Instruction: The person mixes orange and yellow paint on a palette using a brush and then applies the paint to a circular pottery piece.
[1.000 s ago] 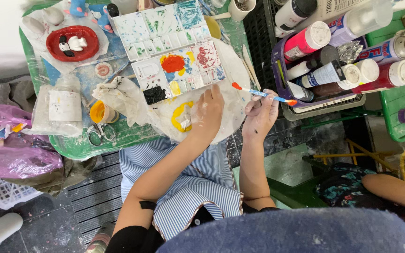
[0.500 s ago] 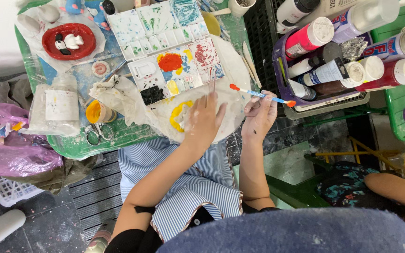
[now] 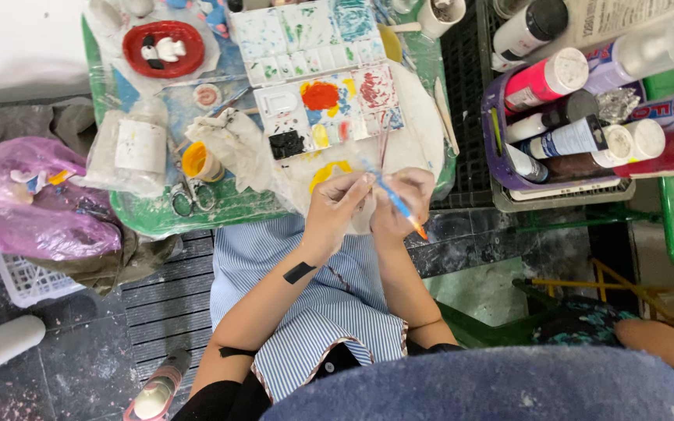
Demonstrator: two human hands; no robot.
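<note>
green tray surface (image 3: 196,214) carries a paint palette (image 3: 317,78). at its near edge, left hand (image 3: 337,206) and right hand (image 3: 399,199) meet, fingers pinching a blue-handled paintbrush (image 3: 395,199) held slantwise between them.

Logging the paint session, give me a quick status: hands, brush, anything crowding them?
Left hand and right hand together, both pinching the blue paintbrush. Brush tilted, orange end toward the lap. Paint palette and crumpled rag close by on the green tray.

floor (image 3: 64,366): dark, paint-flecked | wall (image 3: 17,39): white | green table (image 3: 220,210) | even light
</note>
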